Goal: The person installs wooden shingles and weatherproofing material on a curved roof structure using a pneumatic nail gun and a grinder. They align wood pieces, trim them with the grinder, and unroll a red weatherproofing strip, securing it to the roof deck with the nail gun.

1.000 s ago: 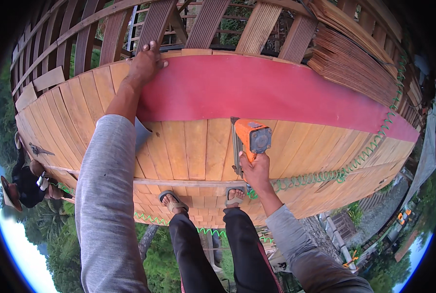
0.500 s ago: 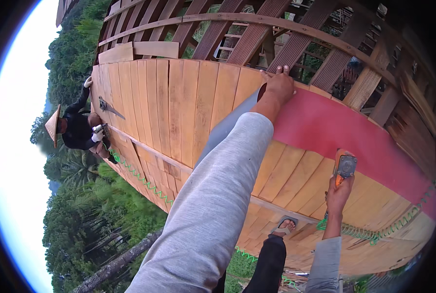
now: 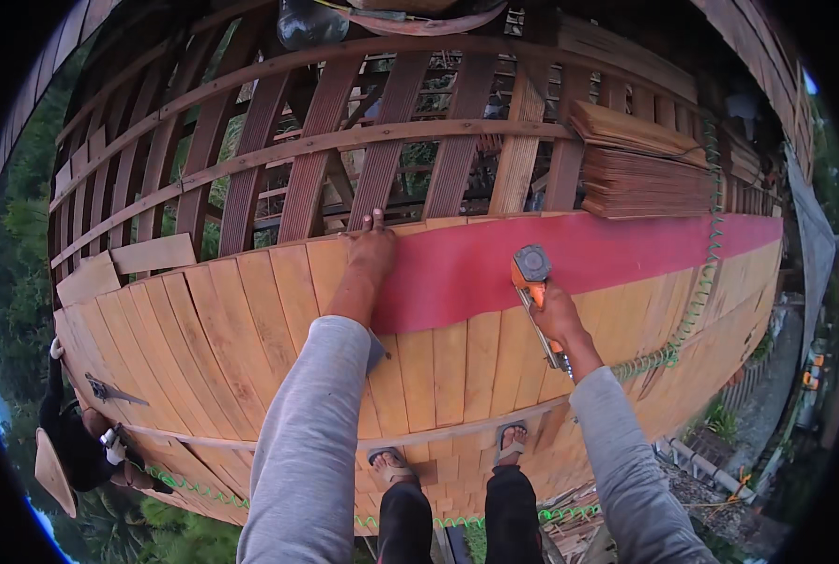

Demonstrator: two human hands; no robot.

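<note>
A long red sheet (image 3: 457, 273) lies along the upper part of a sloping wooden shingle roof. My left hand (image 3: 371, 258) presses on its left end at the top edge, fingers stretched out. Under that forearm a bit of the sheet's grey underside (image 3: 376, 352) shows, folded back. My right hand (image 3: 559, 315) grips the handle of an orange and grey pneumatic nail gun (image 3: 532, 266). The gun's head is over the red sheet, its long magazine pointing down toward the shingles; I cannot tell whether it touches. A green coiled air hose (image 3: 650, 362) runs off to the right.
Open slats (image 3: 391, 141) with gaps lie above the shingles (image 3: 250, 310). Shingle stacks (image 3: 640, 174) rest on them at the right. My sandalled feet (image 3: 393, 465) stand on a narrow batten (image 3: 457, 430). Far left, a co-worker in a conical hat (image 3: 55, 475) crouches beside another tool (image 3: 109, 390).
The view has swung to the right and levelled, bringing in the shingle stacks and both feet. My left hand stays at the sheet's end; my right still holds the nail gun over the sheet.
</note>
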